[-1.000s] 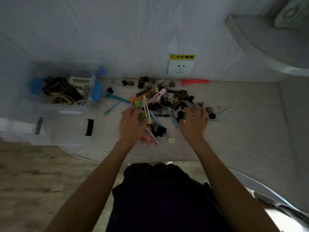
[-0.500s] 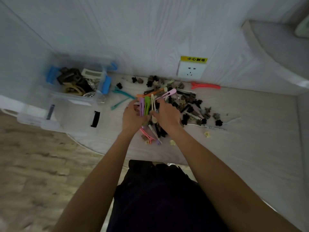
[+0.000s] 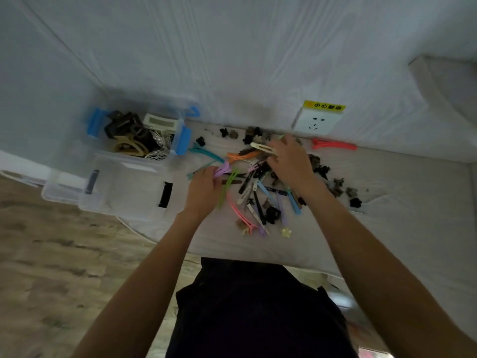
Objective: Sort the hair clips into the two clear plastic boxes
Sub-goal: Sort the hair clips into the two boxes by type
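Clear plastic marks both boxes at the left edge of the pale worktop; the far box (image 3: 134,136), with blue latches, holds dark and tan claw clips, while the near box (image 3: 124,188), with black latches, looks empty; a loose heap of hair clips (image 3: 260,187) lies mid-worktop, towards the back edge, long flat ones in pink, blue, black and white mixed with small dark claws; the left hand (image 3: 204,187) is closed around a bunch of long clips (image 3: 227,174), purple and green, at the heap's left side; the right hand (image 3: 290,161) pinches a cream clip (image 3: 262,147) over the heap's far side; a red clip (image 3: 334,144) lies apart by the back edge, below a wall socket (image 3: 317,122).
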